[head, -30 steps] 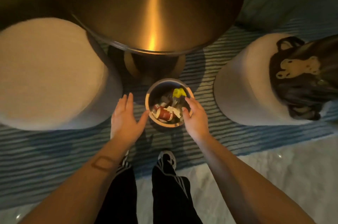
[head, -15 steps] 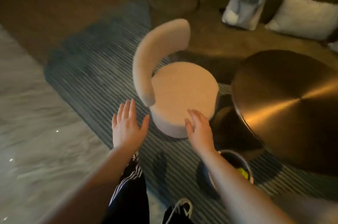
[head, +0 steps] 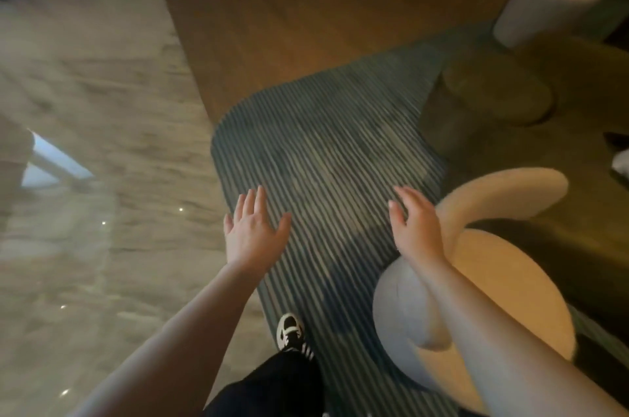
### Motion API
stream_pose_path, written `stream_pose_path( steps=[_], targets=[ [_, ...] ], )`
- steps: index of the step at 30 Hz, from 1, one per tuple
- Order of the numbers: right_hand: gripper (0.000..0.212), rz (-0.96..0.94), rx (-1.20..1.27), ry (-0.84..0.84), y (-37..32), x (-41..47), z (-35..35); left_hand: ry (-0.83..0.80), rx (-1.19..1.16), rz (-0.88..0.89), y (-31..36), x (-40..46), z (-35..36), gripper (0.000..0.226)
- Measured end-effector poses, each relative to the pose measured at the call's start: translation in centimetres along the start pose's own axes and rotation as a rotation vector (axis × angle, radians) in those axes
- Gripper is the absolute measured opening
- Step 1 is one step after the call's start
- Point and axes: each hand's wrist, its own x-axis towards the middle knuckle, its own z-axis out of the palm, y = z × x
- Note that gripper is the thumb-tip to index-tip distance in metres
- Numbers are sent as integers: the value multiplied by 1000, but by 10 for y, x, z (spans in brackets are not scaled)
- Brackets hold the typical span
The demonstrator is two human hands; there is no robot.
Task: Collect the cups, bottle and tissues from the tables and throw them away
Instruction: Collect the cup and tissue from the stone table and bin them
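Observation:
Both of my hands are held out in front of me with nothing in them. My left hand (head: pixel 253 229) is open, palm down, fingers spread, above the edge of the striped rug (head: pixel 326 158). My right hand (head: pixel 413 222) is open too, fingers loosely apart, in front of the curved back of a cream chair (head: pixel 483 284). No cup, bottle, tissue or bin shows in the head view. The picture is blurred by motion.
Pale marble floor (head: pixel 85 178) lies to the left, a wooden strip (head: pixel 289 35) beyond the rug. A dark round stool (head: pixel 493 100) and a pale cylindrical stool (head: pixel 551 4) stand at the right. My black-and-white shoe (head: pixel 289 331) is on the rug's edge.
My view has swung left, away from the small bin of rubbish and the round brass table, which have left the frame. Both hands stayed open and empty.

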Motion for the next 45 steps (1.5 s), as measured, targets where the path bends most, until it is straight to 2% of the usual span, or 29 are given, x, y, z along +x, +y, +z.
stream_pose_path(
  steps=[6, 11, 17, 23, 32, 38, 45],
  targets=[
    [41, 35, -44, 24, -48, 138, 18, -42, -22, 44, 25, 155, -30, 79],
    [41, 51, -56, 36, -48, 273, 28, -76, -62, 76, 62, 294, -22, 77],
    [43, 65, -65, 69, -21, 496, 35, -46, -45, 73, 122, 507, 4, 78],
    [45, 75, -102, 21, -24, 708, 8, 26, -1, 54, 204, 708, -7, 77],
    [44, 116, -110, 51, -7, 973, -22, 13, -3, 120, 311, 963, 16, 78],
    [44, 144, -104, 105, 15, 1184, -18, 14, -11, 166, 373, 1171, 47, 77],
    [44, 236, -105, 136, 7, 1417, -39, -22, 2, 178, 448, 1396, 37, 76]
  ],
)
